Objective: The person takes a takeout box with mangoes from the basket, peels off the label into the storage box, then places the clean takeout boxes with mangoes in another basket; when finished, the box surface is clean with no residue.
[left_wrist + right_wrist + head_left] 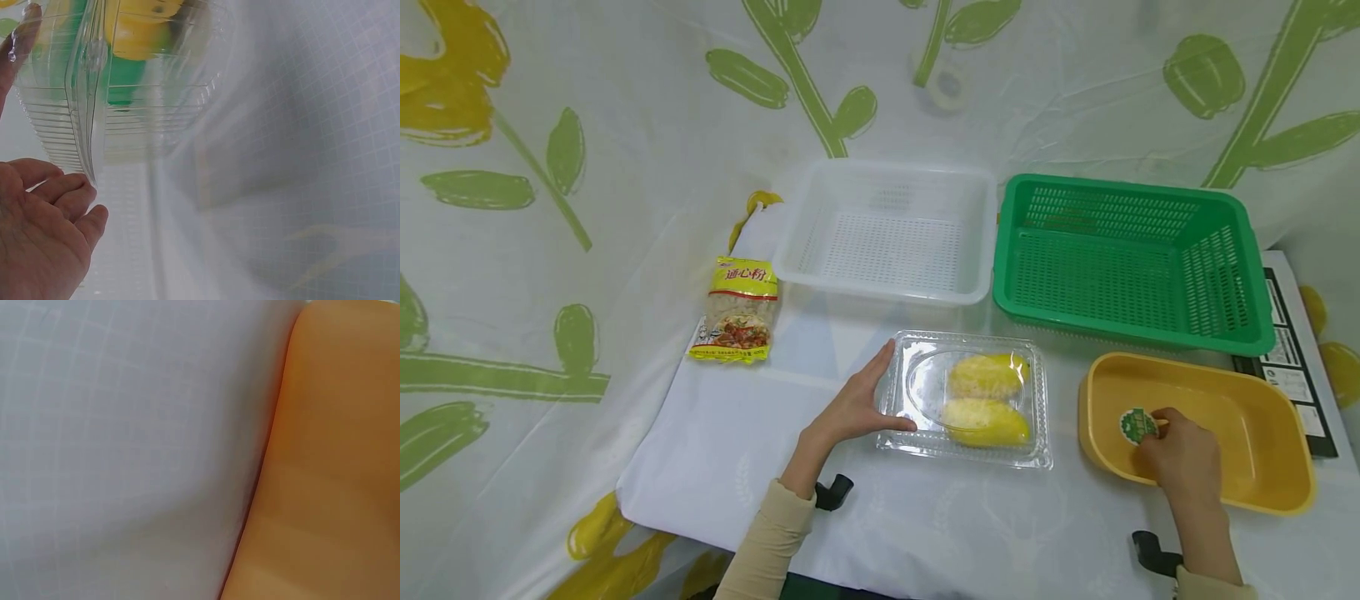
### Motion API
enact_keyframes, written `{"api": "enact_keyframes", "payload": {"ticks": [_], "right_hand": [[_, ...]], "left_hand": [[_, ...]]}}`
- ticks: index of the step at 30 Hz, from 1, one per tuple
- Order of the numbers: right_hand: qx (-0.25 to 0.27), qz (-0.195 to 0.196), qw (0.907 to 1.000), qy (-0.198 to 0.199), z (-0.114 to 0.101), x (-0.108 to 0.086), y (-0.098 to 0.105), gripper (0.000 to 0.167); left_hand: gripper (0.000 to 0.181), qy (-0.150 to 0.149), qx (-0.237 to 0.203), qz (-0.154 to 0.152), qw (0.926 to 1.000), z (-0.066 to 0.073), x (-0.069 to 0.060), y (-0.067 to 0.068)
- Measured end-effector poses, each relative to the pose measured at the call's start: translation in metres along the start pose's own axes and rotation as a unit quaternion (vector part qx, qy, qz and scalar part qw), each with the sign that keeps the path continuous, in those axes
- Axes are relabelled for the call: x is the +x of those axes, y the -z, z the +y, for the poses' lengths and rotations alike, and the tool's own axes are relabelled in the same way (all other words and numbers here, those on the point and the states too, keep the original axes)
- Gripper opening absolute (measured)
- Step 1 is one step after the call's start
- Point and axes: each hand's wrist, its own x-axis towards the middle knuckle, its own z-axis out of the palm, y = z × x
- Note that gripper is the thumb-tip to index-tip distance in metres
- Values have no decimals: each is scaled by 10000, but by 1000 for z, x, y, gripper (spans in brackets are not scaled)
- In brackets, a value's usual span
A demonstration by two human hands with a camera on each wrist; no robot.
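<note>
A clear plastic clamshell box (917,383) lies on the white table, with two yellow mangoes (987,422) showing through its lid. My left hand (857,404) touches the box's left side, thumb and forefinger spread around its near-left corner. In the left wrist view, the fingertips of the left hand (50,219) meet the rim of the box (87,112). Over the yellow basin (1262,433), my right hand (1187,454) pinches a round green label (1138,425) with white marks. Neither that hand nor the label appears in the right wrist view, which shows the basin's wall (331,456).
Behind the box stand a white perforated basket (880,287) and a green basket (1120,329). A yellow bag of pasta (737,312) lies at the left. Some black-and-white printed thing (1292,375) lies partly under the green basket and basin at the right.
</note>
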Motion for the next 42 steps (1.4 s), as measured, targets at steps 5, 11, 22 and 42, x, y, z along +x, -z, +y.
{"api": "enact_keyframes", "payload": {"ticks": [5, 11, 22, 42], "right_hand": [[-64, 101, 9999, -4, 2, 2, -1, 41], [-58, 168, 9998, -9, 2, 1, -1, 42], [152, 34, 9968, -787, 2, -2, 7, 45], [1726, 1932, 9618, 881, -81, -21, -9, 26]], "left_hand": [[123, 4, 26, -3, 10000, -1, 0, -1], [123, 43, 8, -23, 10000, -1, 0, -1], [124, 65, -41, -46, 10000, -1, 1, -1], [124, 9, -36, -160, 9999, -2, 2, -2]]}}
